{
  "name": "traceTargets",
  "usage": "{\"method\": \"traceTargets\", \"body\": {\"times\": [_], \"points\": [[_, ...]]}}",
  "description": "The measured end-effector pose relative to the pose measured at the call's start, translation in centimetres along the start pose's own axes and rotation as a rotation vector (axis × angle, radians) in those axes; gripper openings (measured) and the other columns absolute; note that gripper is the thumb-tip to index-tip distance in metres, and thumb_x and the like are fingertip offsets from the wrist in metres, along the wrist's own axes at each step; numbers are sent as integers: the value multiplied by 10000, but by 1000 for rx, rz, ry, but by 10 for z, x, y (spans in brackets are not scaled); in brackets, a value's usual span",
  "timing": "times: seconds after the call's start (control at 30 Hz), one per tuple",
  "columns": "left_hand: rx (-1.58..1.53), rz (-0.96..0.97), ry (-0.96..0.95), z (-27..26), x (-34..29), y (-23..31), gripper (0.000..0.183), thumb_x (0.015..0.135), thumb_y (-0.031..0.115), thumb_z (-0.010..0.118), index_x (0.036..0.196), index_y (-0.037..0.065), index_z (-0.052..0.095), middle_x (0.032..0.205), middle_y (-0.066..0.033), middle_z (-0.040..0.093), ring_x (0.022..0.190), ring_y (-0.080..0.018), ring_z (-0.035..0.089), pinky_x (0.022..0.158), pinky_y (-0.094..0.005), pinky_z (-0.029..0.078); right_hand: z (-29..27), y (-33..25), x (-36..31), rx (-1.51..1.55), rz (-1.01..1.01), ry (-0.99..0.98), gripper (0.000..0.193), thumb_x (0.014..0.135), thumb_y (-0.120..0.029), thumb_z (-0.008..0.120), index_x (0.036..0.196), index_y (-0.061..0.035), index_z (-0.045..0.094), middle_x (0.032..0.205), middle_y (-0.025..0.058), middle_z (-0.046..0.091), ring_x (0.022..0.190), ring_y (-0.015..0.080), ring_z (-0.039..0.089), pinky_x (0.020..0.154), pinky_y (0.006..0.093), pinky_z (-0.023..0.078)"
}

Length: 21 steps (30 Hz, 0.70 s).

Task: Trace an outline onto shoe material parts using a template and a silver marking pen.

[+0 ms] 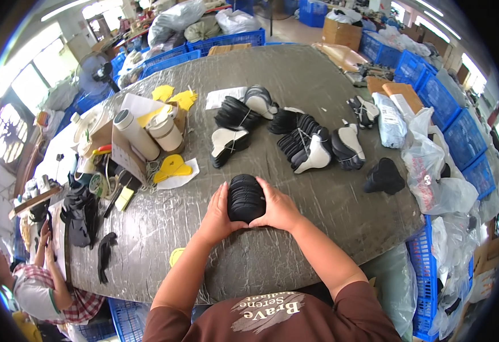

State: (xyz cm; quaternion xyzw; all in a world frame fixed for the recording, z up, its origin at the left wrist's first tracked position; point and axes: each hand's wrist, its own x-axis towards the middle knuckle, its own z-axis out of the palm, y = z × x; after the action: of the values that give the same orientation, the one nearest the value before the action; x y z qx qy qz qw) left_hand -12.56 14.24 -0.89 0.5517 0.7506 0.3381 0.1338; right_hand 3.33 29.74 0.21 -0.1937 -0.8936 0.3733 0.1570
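Note:
Between my two hands is a stack of black, rounded fabric pieces [246,198], resting on the dark table [295,251] or just above it; I cannot tell which. My left hand [217,215] presses the stack's left side, thumb along the near edge. Against the right side closes my right hand [277,205], its thumb also at the near edge. Farther off lie tied bundles of black and white shaped pieces: a large bundle [302,141], one white-faced bundle [349,146] and another [228,143]. A loose black stack [384,176] sits to the right.
Yellow templates [173,168] and a bottle [135,134] with a jug [165,132] stand left. A black strip [106,257] lies near the left edge. Plastic bags [426,159] and blue crates [436,101] line the right side. Another person [55,290] works at lower left.

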Motion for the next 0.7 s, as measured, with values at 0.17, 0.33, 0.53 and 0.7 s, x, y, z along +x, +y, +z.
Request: {"method": "traceTargets", "body": {"times": [0.17, 0.33, 0.53, 0.7], "points": [[46, 91, 68, 1, -14, 9, 1176, 559, 224, 899, 1490, -2, 217, 1502, -242, 312, 1369, -413, 341, 1128, -450, 317, 4, 2, -5, 16, -6, -9, 1253, 488, -484, 910, 1474, -90, 244, 1354, 224, 505, 1219, 395, 526, 1004, 446, 449], [199, 139, 213, -2, -25, 29, 1006, 593, 166, 874, 1431, 14, 338, 1428, -218, 392, 1275, -432, 423, 1062, -460, 387, 7, 13, -10, 88, -116, 39, 1179, 603, -744, 705, 1452, -41, 289, 1335, 245, 509, 1215, 410, 525, 998, 455, 444], [12, 42, 208, 3, -24, 34, 947, 574, 111, 875, 1388, 22, 400, 1269, -207, 464, 1168, -416, 480, 969, -468, 451, 9, 17, -11, 79, -188, 97, 1101, 671, -775, 617, 1431, -36, 323, 1272, 233, 552, 1157, 394, 561, 947, 454, 480], [15, 144, 275, -3, -14, 28, 1202, 473, 150, 926, 1470, 36, 265, 1454, -258, 331, 1339, -441, 352, 1101, -454, 354, 4, 10, -12, 21, -146, -2, 1224, 541, -692, 784, 1438, -20, 294, 1316, 225, 524, 1197, 392, 537, 992, 445, 450]]}}
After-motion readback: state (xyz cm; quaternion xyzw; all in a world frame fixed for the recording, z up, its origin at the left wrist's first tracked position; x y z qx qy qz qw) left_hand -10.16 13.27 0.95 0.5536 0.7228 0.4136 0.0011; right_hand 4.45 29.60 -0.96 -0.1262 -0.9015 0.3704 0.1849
